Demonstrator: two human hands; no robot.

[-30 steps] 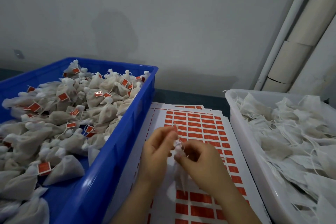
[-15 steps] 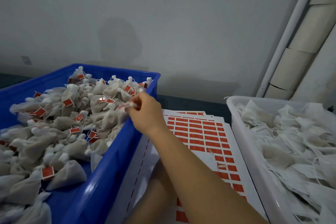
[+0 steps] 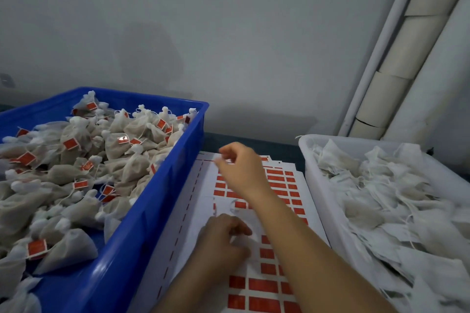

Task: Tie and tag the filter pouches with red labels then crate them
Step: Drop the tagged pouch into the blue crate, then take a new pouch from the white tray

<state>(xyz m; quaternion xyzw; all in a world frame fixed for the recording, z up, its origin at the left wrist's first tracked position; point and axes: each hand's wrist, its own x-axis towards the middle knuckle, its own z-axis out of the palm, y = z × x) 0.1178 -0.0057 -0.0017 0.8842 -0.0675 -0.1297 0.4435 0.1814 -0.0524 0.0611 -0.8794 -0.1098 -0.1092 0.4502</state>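
A blue crate [image 3: 162, 185] at the left holds several tied filter pouches [image 3: 76, 168] with red labels. A white sheet of red labels [image 3: 274, 284] lies between the crate and a white bin [image 3: 318, 175] of untied pouches [image 3: 396, 201]. My right hand [image 3: 241, 170] hovers over the sheet's far end, fingers loosely curled and apart, holding nothing. My left hand [image 3: 223, 241] rests on the sheet near its bare patch, fingers bent down onto the paper; whether it pinches a label I cannot tell.
A grey wall stands behind the table. Pale pipes [image 3: 396, 63] lean up the wall at the back right. More label sheets peek out under the top sheet at its far edge.
My right hand dropped the tagged pouch into the blue crate and has come back over the label sheet. My left hand has moved down onto the sheet.
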